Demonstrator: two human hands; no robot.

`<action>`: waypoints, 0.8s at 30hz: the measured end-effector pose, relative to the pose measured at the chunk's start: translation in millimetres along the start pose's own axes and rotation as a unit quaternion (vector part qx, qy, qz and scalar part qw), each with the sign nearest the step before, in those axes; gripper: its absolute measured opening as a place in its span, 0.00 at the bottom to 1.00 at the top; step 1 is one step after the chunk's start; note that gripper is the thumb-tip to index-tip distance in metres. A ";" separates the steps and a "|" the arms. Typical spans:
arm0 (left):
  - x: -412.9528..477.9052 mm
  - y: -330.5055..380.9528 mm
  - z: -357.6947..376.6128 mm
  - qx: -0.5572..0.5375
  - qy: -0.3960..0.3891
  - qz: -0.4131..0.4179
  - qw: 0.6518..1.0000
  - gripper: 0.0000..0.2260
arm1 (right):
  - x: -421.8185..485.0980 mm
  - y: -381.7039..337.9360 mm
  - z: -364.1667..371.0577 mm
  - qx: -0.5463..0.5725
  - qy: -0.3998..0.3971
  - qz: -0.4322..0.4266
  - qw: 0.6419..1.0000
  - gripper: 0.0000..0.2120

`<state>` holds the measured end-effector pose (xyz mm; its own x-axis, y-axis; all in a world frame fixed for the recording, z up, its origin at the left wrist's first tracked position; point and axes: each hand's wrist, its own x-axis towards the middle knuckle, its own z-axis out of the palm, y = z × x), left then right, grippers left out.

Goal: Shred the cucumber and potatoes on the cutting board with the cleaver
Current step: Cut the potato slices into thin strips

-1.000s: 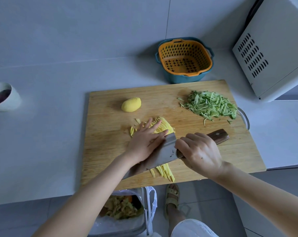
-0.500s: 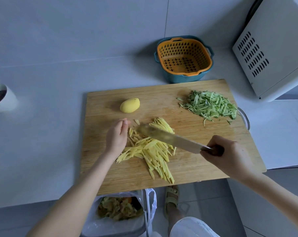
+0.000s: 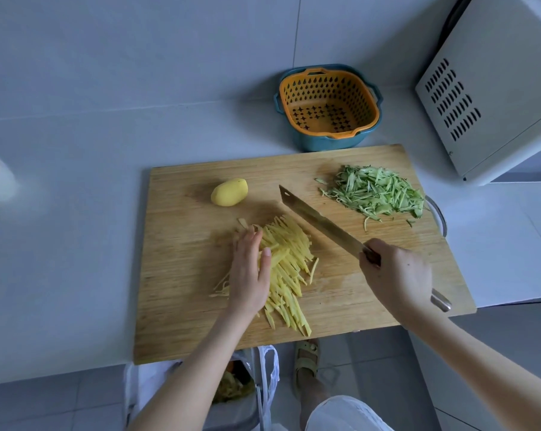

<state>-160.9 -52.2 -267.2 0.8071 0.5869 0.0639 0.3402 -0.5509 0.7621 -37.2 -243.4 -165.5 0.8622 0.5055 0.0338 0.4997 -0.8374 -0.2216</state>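
The cleaver (image 3: 318, 222) is now swung away from the strips (image 3: 289, 269), and the left hand (image 3: 249, 275) is laid flat on them, fingers straight, likely to push them into a pile. The cleaver handle is gripped by the right hand (image 3: 396, 272). One whole potato (image 3: 229, 192) is left on the board (image 3: 356, 306).
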 end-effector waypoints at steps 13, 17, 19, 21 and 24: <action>-30.1 -3.5 15.9 0.358 -0.213 0.466 0.781 0.25 | -7.2 -8.4 10.9 0.115 -0.089 0.011 0.989 0.15; -20.5 -6.3 21.2 0.383 -0.209 0.463 0.772 0.21 | 9.5 5.3 -0.8 0.127 -0.104 -0.005 0.986 0.16; -8.5 -5.8 17.3 0.395 -0.172 0.433 0.792 0.19 | 19.4 14.6 -4.4 0.128 -0.117 -0.027 0.984 0.12; 7.9 -5.6 8.7 0.401 -0.131 0.391 0.818 0.17 | 28.5 22.8 -6.1 0.138 -0.127 -0.051 0.981 0.08; 29.6 -10.4 -6.2 0.403 -0.089 0.305 0.858 0.15 | 42.3 32.1 -7.7 0.168 -0.137 -0.073 0.973 0.11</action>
<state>-143.6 -25.4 -269.3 0.9902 -0.0172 0.1388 -0.0065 -0.9970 -0.0771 16.0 -250.5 -163.7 0.7058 0.6895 -0.1622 0.5206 -0.6602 -0.5414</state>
